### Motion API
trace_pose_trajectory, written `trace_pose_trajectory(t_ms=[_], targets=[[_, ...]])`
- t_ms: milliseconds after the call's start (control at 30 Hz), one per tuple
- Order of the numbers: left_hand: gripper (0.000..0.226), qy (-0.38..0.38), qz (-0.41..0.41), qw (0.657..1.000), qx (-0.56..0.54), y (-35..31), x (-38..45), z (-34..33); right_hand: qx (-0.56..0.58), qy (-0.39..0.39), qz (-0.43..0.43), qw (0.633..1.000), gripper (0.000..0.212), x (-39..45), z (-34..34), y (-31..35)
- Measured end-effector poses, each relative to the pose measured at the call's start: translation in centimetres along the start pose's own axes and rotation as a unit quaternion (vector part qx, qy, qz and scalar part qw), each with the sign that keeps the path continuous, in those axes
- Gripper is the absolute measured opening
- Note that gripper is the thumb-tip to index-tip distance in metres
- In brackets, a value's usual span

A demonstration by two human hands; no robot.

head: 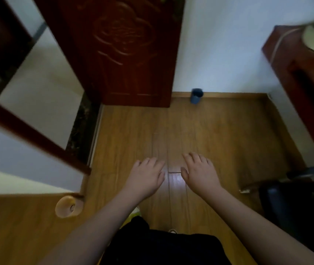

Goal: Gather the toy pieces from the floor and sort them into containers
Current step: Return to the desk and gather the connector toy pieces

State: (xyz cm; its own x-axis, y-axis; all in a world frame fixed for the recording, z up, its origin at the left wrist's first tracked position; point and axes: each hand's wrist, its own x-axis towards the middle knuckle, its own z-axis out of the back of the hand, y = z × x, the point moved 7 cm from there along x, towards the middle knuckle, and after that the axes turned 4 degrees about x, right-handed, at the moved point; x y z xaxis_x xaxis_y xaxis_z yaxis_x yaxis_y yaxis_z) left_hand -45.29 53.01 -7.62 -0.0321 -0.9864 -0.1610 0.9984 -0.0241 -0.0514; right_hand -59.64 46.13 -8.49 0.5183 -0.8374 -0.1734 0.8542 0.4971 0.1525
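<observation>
I hold my left hand [147, 175] and right hand [200, 172] out side by side, palms down, fingers relaxed, empty, above the wooden floor [219, 131]. A blue cup [196, 96] stands against the far baseboard beside the dark red door [125, 50].

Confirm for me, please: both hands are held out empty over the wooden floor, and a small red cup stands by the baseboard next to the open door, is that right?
Not quite: the cup is blue-grey, not red. The head view shows it standing on the wooden floor against the baseboard, just right of the open door. The rest holds: the left hand and right hand are held out, fingers relaxed and empty.
</observation>
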Motion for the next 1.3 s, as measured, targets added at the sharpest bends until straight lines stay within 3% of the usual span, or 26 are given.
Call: trace_pose_trajectory(t_ms=[167, 400, 767, 1133, 1300], targets=[[0.058, -0.002, -0.083, 0.997, 0.007, -3.9, 6.7, 1.7, 0.024, -0.006, -0.086, 0.996, 0.06, 1.2, 0.9, -6.2], [0.057, -0.017, -0.19, 0.981, 0.027, -5.7, 18.2, 3.8, 0.032, -0.035, -0.189, 0.981, 0.064, 6.0, 3.5, -12.6], [0.055, -0.012, -0.375, 0.925, 0.059, -14.4, 31.1, 6.6, 0.073, -0.075, -0.392, 0.914, 0.065, 4.7, 8.1, -24.3], [0.052, 0.017, -0.445, 0.892, 0.074, -31.0, 42.2, 5.7, 0.137, -0.101, -0.471, 0.865, 0.064, 3.7, 8.5, -41.4], [0.048, 0.026, -0.439, 0.895, 0.071, -37.2, 47.6, 6.1, 0.15, -0.096, -0.464, 0.868, 0.066, 4.9, 9.8, -49.5]])
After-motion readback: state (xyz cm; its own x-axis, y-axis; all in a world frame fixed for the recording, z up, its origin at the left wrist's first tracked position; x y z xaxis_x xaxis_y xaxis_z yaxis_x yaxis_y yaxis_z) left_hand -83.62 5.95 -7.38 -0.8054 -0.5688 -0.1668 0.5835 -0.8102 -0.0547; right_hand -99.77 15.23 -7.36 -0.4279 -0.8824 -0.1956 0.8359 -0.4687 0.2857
